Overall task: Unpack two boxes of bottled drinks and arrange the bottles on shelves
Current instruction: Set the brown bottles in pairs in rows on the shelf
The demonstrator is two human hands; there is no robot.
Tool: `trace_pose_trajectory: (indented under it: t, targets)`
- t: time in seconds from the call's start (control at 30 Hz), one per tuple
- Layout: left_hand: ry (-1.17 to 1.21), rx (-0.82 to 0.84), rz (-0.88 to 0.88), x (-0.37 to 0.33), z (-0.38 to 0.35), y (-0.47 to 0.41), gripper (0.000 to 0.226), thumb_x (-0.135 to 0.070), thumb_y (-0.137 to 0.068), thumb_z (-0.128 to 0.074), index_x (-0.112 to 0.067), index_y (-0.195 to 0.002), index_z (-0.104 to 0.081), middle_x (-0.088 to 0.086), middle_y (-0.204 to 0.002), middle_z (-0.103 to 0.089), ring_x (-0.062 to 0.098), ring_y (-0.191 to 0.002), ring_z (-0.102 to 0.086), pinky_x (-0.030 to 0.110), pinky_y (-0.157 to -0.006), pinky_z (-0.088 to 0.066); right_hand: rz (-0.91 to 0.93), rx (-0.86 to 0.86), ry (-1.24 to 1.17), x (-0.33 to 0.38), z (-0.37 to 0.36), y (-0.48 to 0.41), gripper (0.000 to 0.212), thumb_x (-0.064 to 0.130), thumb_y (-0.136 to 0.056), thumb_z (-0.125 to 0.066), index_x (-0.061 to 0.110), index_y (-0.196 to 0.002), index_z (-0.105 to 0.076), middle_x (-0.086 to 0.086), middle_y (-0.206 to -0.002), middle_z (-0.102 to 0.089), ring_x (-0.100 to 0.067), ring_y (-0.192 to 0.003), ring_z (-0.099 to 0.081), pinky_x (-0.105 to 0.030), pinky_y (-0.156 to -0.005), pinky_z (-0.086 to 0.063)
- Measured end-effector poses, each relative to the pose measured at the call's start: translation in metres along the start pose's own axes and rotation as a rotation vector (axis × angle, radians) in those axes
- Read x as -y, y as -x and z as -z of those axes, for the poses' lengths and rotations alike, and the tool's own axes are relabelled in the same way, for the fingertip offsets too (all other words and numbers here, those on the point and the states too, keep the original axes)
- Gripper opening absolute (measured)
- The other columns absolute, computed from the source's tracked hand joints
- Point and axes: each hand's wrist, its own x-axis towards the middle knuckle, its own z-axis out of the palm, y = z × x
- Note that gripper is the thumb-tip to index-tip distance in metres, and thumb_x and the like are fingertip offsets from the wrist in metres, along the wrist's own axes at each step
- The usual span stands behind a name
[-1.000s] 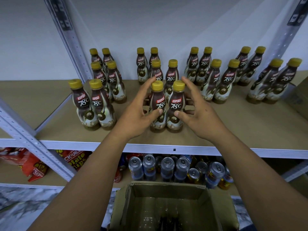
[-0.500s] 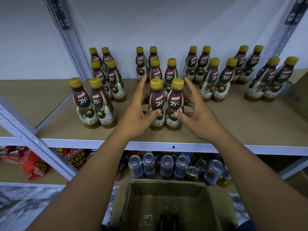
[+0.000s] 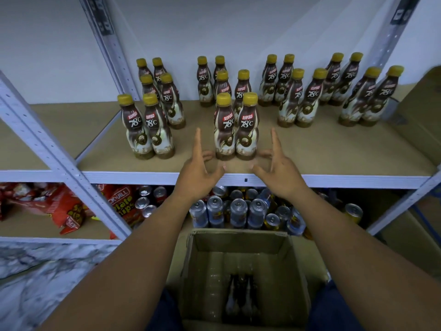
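Twenty shelved bottles (image 3: 247, 125), one box (image 3: 238, 244)

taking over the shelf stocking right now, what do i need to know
Left hand: open, empty, beside the front middle pair, not touching it.
Right hand: open, empty, on that pair's other side.
Done: twenty bottles stand upright on the shelf in four columns of pairs. The two left columns hold three pairs each, the two right columns two each.
Left: remaining bottles, at least two, show at the bottom of the open box below. They probably go in front of a right column.
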Motion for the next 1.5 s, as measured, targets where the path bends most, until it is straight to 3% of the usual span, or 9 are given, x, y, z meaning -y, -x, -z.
trace_pose_trajectory:
  t: [0.1,0.23,0.37,0.53,0.67,1.03,1.17,1.4,1.5]
  targets:
    - [-0.093,-0.019,-0.027,0.002,-0.003,0.021,0.105,-0.037,-0.095,-0.073,-0.032,-0.163,0.007,0.006,-0.148,-0.053,0.019,-0.134,-0.052,0.031,-0.101,-0.044,-0.027,-0.018,0.076,-0.005,-0.006,0.019,0.100,0.045,-0.096,-0.066,0.026,-0.163,0.006,0.002,-0.149,-0.052,-0.022,-0.121,-0.057,-0.036,-0.101,-0.043]
    - [-0.186,-0.086,-0.126,0.007,-0.018,0.059,0.092,-0.036,-0.096,-0.070,-0.028,-0.164,-0.008,0.003,-0.147,-0.051,0.025,-0.122,-0.054,0.040,-0.095,-0.047,0.035,-0.053,0.222,-0.012,-0.025,0.053,0.087,0.046,-0.098,-0.062,0.015,-0.163,-0.013,-0.005,-0.162,-0.035,-0.028,-0.150,-0.028,-0.046,-0.125,-0.017]
    - [-0.178,-0.015,-0.076,0.019,-0.037,0.091,0.084,-0.036,-0.097,-0.066,-0.032,-0.163,-0.014,0.001,-0.153,-0.046,0.030,-0.113,-0.062,0.035,-0.086,-0.048,0.057,-0.095,0.167,-0.021,-0.049,0.092,0.077,0.041,-0.101,-0.061,0.016,-0.162,-0.021,-0.006,-0.169,-0.019,-0.026,-0.157,-0.010,-0.051,-0.125,-0.020]
    - [-0.161,0.125,0.060,0.041,-0.058,0.124,0.084,-0.035,-0.098,-0.068,-0.031,-0.163,-0.015,0.001,-0.155,-0.047,0.023,-0.136,-0.051,0.038,-0.102,-0.048,-0.153,0.032,0.073,-0.052,-0.080,0.132,0.080,0.044,-0.100,-0.062,0.027,-0.163,-0.014,-0.001,-0.170,-0.010,-0.027,-0.154,-0.019,-0.050,-0.119,-0.034]
    - [-0.161,0.212,0.137,0.063,-0.073,0.141,0.084,-0.033,-0.097,-0.069,-0.031,-0.163,-0.017,0.004,-0.147,-0.055,0.028,-0.125,-0.059,0.035,-0.084,-0.050,-0.231,0.153,0.059,-0.077,-0.096,0.154,0.083,0.041,-0.100,-0.063,0.027,-0.163,-0.012,-0.003,-0.169,-0.015,-0.030,-0.148,-0.031,-0.048,-0.113,-0.037]
    - [0.032,0.356,0.487,0.147,-0.128,0.164,0.083,-0.014,-0.091,-0.076,-0.023,-0.159,-0.031,-0.005,-0.112,-0.057,0.025,-0.109,-0.059,0.048,-0.102,-0.052,-0.515,0.316,-0.104,-0.149,-0.147,0.191,0.080,0.036,-0.094,-0.070,0.040,-0.158,-0.023,-0.003,-0.160,-0.039,-0.028,-0.142,-0.042,-0.050,-0.112,-0.043]
    - [0.127,0.367,0.638,0.171,-0.158,0.176,0.077,-0.011,-0.093,-0.073,-0.020,-0.157,-0.032,0.010,-0.116,-0.058,0.022,-0.106,-0.056,0.022,-0.088,-0.049,-0.641,0.340,-0.158,-0.172,-0.172,0.190,0.079,0.036,-0.094,-0.070,0.044,-0.157,-0.022,-0.003,-0.158,-0.040,-0.029,-0.140,-0.044,-0.050,-0.110,-0.044]
    - [0.246,0.419,0.858,0.214,-0.194,0.183,0.075,0.001,-0.092,-0.071,-0.020,-0.155,-0.036,0.002,-0.090,-0.054,0.016,-0.085,-0.054,0.037,-0.093,-0.051,-0.800,0.410,-0.236,-0.208,-0.213,0.195,0.075,0.031,-0.098,-0.066,0.041,-0.158,-0.022,-0.008,-0.155,-0.044,-0.029,-0.137,-0.048,-0.051,-0.108,-0.047]
    - [0.265,0.420,0.883,0.220,-0.203,0.189,0.072,-0.001,-0.093,-0.071,-0.019,-0.153,-0.037,0.007,-0.108,-0.067,0.013,-0.096,-0.065,0.033,-0.092,-0.057,-0.855,0.425,-0.284,-0.220,-0.224,0.194,0.075,0.025,-0.099,-0.066,0.037,-0.159,-0.023,-0.010,-0.154,-0.046,-0.029,-0.136,-0.049,-0.043,-0.104,-0.048]
